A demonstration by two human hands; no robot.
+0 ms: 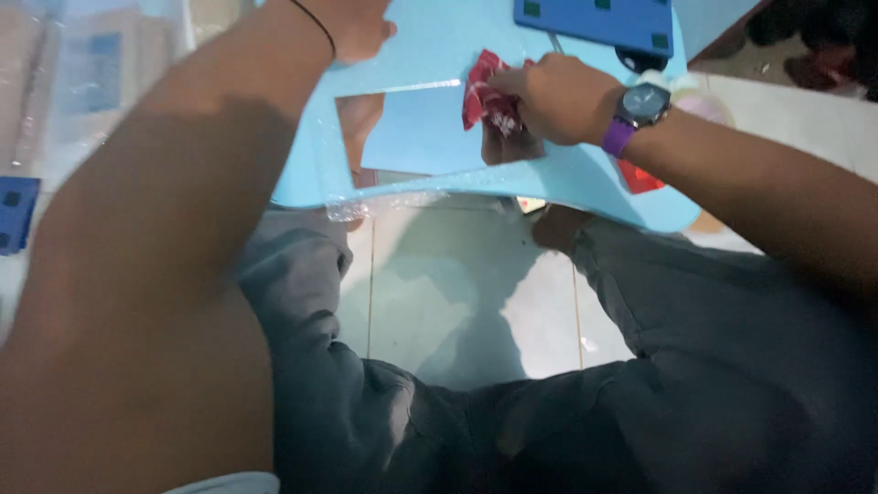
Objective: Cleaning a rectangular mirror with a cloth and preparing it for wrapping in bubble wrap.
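Pressing down on a crumpled red-and-white cloth point(485, 96), the right hand point(558, 96) has its fingers curled around the fabric, holding it against a flat mirror point(416, 133) that lies on a low light-blue table point(594, 178). The cloth sits at about three o'clock on the mirror, over its right edge, and its reflection shows as a dark patch just below the hand. On the right wrist is a watch point(643, 105) with a dark face and a purple strap.

At about eleven o'clock from the mirror, the left hand point(352, 27) rests on the table near the mirror's upper left corner, partly cut off by the top of the view; whether its fingers are spread or closed I cannot tell. A thin dark band point(315, 23) circles the left wrist, and the left forearm fills much of the left side of the view.

Beyond the right hand, at about one o'clock, a dark blue flat board point(594, 20) with small green squares lies on the table's far part. A red scrap point(637, 177) shows just under the right forearm at the table's right edge. At six o'clock below the table are the person's folded legs in dark grey trousers point(713, 366), with pale floor tiles point(466, 293) between them. Another dark blue piece point(16, 215) lies at nine o'clock by the left edge.
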